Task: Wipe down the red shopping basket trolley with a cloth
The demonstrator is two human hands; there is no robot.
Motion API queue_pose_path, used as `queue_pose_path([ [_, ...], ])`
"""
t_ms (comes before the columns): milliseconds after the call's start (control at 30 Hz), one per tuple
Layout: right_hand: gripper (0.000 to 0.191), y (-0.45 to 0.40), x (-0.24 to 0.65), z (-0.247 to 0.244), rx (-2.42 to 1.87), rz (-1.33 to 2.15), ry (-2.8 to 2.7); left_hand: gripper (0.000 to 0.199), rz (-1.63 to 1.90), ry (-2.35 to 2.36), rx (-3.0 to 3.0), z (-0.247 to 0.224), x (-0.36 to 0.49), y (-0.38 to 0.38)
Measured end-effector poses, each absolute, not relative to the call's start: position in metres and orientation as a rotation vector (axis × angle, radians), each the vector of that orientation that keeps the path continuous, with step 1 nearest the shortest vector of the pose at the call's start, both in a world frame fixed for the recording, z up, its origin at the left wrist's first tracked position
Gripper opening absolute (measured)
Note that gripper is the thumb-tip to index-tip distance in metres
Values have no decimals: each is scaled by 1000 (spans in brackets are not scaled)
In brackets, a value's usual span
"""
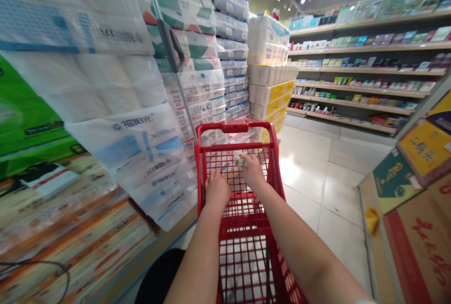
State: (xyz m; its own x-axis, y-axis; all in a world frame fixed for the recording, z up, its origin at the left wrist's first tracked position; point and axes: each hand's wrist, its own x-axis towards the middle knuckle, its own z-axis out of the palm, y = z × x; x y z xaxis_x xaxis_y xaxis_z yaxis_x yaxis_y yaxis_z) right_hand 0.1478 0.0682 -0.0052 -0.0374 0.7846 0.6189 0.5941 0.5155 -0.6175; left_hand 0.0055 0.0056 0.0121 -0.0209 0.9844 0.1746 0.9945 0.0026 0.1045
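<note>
A red plastic cart (275,167) with a grid of square holes stands in front of me. Over its grid, my right hand (251,171) is closed on a crumpled whitish cloth (240,159). The cloth sticks out past the fingertips near the upper part of the grid. My left hand (217,190) rests on or just above the grid's left side, back upward; its fingertips point away from me and blur into the grid, so whether they are apart or curled is unclear.
Stacked tissue packs (141,139) rise close on the left, with a metal pole (183,92) leaning before them. Cardboard boxes (419,229) line the right side. Shelves (352,99) of small goods stand at the back, beyond the tiled floor (317,177).
</note>
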Motion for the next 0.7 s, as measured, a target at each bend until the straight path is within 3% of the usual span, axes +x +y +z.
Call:
queue_pose_path([
  [133, 53, 65, 140, -9, -1080, 319, -1906, 39, -283, -2166, -2166, 12, 5, 6],
  [333, 48, 69, 154, -2, -1215, 197, -1636, 40, -313, -2170, -2161, 10, 4, 6],
  [567, 37, 63, 135, -6, -989, 369, -1937, 38, -307, -2159, -2166, 10, 4, 6],
  [700, 35, 66, 146, 4, -1153, 253, -1681, 38, -310, -2170, -2172, 10, 3, 5],
])
